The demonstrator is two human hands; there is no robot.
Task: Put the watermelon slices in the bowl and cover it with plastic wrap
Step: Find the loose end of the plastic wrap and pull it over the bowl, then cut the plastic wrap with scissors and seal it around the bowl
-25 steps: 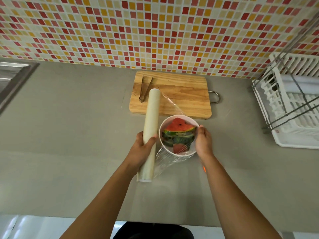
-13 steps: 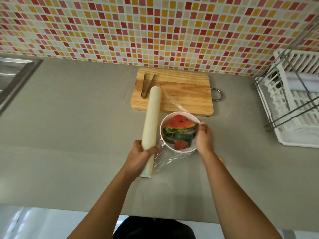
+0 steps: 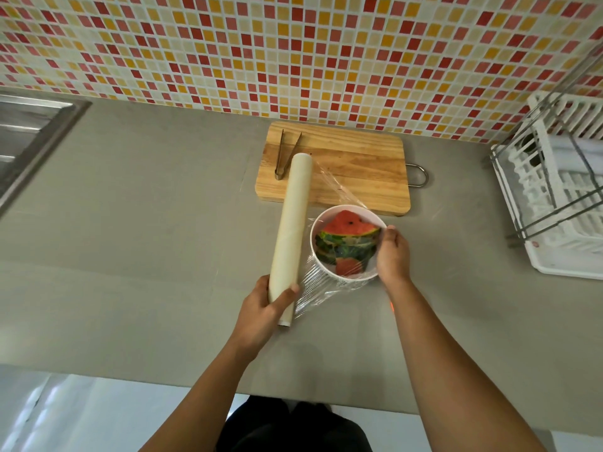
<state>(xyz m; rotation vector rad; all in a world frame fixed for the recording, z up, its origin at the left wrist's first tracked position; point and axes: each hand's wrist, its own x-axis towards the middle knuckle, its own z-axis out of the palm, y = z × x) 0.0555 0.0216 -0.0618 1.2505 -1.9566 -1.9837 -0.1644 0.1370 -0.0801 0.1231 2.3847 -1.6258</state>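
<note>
Watermelon slices (image 3: 347, 243) are piled in the white bowl (image 3: 326, 273), red flesh and green rind showing through the wrap (image 3: 315, 287); bowl sits on the grey counter (image 3: 146, 239) just in front of the board (image 3: 355, 168), well in from the counter's near edge. Wrap is pulled off the roll (image 3: 292, 230) and stretched over the bowl's top; it's all wrinkled in the gap between the roll's near end and the bowl, and a thinner strand runs from the roll's far end across the board down to the rim.

Left hand (image 3: 261, 308) grips the roll near its near end, fingers curled underneath and thumb laid across the top; roll slants away from the person, just left of the bowl, far tip over the board; can't tell if it's touching the counter. Right hand (image 3: 393, 256) holds the bowl's right side, fingers curled against the rim, with the wrap under them as far as I can make out.

Tongs (image 3: 283, 154) lie on the board's left end, right beside the roll's tip; white dish rack (image 3: 561, 197) off to the right, sink (image 3: 29, 135) at the far left, red and yellow mosaic tiles (image 3: 293, 44) behind.
</note>
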